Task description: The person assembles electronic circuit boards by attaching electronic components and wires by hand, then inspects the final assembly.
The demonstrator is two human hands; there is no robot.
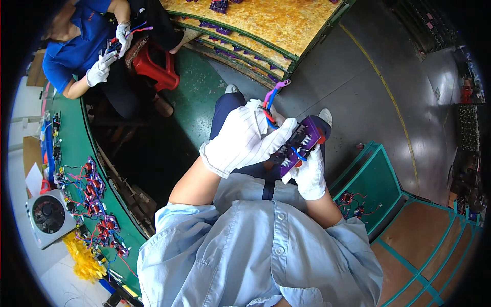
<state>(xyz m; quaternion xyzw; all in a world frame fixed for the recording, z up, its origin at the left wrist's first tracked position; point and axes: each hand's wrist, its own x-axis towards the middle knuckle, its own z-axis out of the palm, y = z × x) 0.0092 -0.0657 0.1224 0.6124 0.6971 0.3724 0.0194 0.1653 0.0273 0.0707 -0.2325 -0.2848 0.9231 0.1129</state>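
Note:
In front of my lap I hold a purple circuit board (287, 167) carrying black parts, white pins and a short blue wire. My right hand (310, 176), in a white glove, grips the board's near right edge from below. Also gloved in white, my left hand (240, 138) closes around the red, blue and purple wires (269, 108) at the board's far left side. One left finger reaches to the board's upper edge. The wires' free ends stick up beyond the left hand. Part of the board is hidden behind the left fingers.
A co-worker in blue (76, 51) with white gloves handles wired parts at upper left, near a red stool (156, 66). A green bench (125, 217) with several wired boards (93, 189) curves along the left. Stacked wooden shelves (255, 23) stand ahead; a green-framed bin (376, 176) is at right.

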